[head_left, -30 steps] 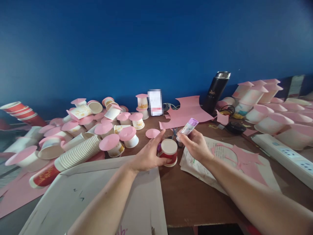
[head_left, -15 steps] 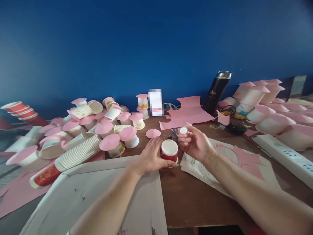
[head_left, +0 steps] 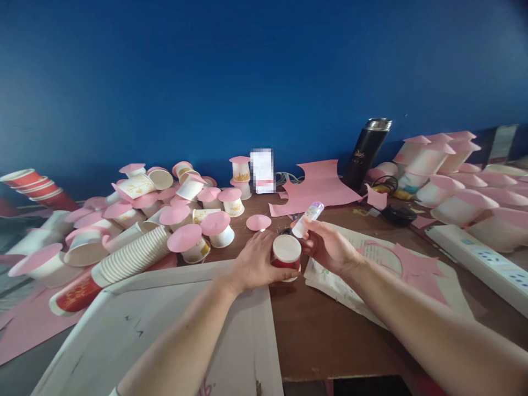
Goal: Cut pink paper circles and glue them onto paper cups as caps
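Brown table (head_left: 325, 341), left fingers (head_left: 284, 273) around red cup (head_left: 286, 252), right fingers (head_left: 318, 227) gripping tube (head_left: 309, 214)

Red paper cup (head_left: 286, 251): left side hidden behind the left hand (head_left: 256, 259).
Glue stick (head_left: 305, 220): partly covered by the right hand (head_left: 332, 247); label too small to read.
White panel (head_left: 262, 168): face pixelated, unreadable.
Printed sheet (head_left: 374, 253): lettering too small to read.
Power strip (head_left: 457, 248): cut off by the right edge.
Pink sheet (head_left: 35, 327): cropped at left edge.

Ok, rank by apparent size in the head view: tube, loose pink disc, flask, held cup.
1. Flask
2. Held cup
3. Tube
4. Loose pink disc
Apparent size only; distances differ.
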Action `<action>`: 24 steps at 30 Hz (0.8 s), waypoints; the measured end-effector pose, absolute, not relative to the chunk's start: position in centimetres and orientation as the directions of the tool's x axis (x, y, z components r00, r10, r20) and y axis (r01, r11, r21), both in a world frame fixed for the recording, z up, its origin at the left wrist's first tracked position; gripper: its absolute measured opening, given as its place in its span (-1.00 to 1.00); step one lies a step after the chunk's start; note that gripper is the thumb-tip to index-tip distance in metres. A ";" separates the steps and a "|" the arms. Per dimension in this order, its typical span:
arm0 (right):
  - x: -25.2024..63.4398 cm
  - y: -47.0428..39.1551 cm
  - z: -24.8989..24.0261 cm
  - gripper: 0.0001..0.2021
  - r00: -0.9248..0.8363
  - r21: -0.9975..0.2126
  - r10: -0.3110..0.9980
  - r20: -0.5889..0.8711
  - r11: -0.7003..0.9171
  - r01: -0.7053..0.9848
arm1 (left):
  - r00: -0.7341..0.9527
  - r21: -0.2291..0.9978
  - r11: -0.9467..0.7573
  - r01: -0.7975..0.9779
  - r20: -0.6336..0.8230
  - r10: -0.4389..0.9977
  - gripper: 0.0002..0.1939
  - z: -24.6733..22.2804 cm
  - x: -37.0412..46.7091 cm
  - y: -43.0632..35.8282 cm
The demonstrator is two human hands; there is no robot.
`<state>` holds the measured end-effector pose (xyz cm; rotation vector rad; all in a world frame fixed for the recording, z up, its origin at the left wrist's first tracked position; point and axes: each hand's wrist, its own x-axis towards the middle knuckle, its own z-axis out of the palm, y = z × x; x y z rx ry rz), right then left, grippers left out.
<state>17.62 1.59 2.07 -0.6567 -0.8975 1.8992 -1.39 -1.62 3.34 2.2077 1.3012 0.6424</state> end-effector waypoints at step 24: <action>17.3 1.1 2.3 -0.77 -0.350 -0.908 0.937 0.003 -0.144 -0.392 | 0.429 0.609 -0.416 0.675 0.134 0.893 -0.28 3.4 -1.4 -1.7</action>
